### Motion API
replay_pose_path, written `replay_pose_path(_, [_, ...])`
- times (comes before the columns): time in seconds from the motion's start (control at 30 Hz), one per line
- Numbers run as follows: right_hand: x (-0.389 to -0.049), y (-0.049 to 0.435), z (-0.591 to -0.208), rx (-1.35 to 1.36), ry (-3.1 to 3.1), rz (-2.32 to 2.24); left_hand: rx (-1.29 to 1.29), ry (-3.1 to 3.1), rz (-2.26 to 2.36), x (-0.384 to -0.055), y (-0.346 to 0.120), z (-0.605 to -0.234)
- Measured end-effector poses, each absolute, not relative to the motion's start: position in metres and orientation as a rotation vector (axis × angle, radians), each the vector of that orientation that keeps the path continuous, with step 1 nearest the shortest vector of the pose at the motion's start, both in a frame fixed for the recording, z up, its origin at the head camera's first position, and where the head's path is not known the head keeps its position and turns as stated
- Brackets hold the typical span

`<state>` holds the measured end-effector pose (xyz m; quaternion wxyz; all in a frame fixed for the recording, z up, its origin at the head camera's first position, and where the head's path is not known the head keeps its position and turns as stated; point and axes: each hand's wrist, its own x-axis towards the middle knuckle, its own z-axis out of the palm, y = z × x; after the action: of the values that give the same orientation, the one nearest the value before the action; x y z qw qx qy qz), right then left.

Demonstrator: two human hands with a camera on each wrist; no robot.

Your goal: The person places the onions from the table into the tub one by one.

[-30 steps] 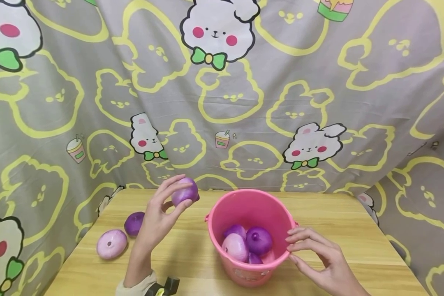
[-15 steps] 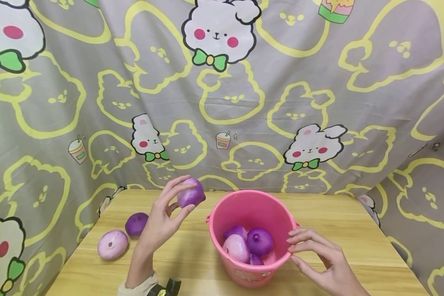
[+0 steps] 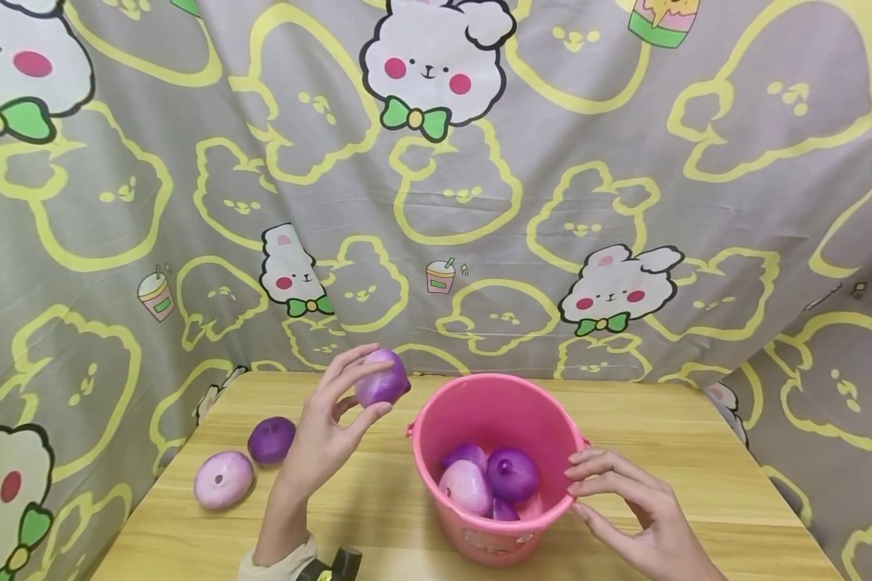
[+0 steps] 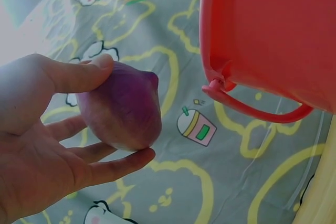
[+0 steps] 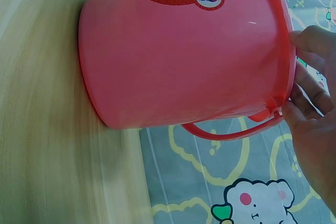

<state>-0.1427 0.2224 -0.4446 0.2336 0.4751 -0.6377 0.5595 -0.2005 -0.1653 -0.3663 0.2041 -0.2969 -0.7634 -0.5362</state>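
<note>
In the head view my left hand [image 3: 327, 420] holds a purple onion [image 3: 383, 379] between thumb and fingers, above the table and left of the pink bucket [image 3: 436, 504]. The left wrist view shows the same onion [image 4: 123, 108] with the thumb on one side and fingers on the other, apart from the bucket. My right hand [image 3: 635, 504] grips the bucket's right rim with thumb and fingertips. Inside the bucket lie several onions, among them a dark purple onion [image 3: 513, 476] and a pale onion [image 3: 465, 488].
Left of my left forearm, a pale onion [image 3: 223, 480] and a dark purple onion [image 3: 271, 440] lie on the wooden table [image 3: 363, 516]. A patterned curtain [image 3: 480, 194] hangs behind the table. The bucket's handle [image 4: 262, 114] hangs down its far side.
My left hand has moved slightly to the right with the onion, closer to the bucket. The right hand stays at the rim, and the bucket has hardly shifted.
</note>
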Motion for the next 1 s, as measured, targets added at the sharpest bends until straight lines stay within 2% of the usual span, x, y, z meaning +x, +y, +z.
replay_pose_path(1.0, [-0.144,0.223,-0.444,1.310,-1.746,1.542,-0.843,-2.074,-1.482,-0.198,-0.150,-0.366])
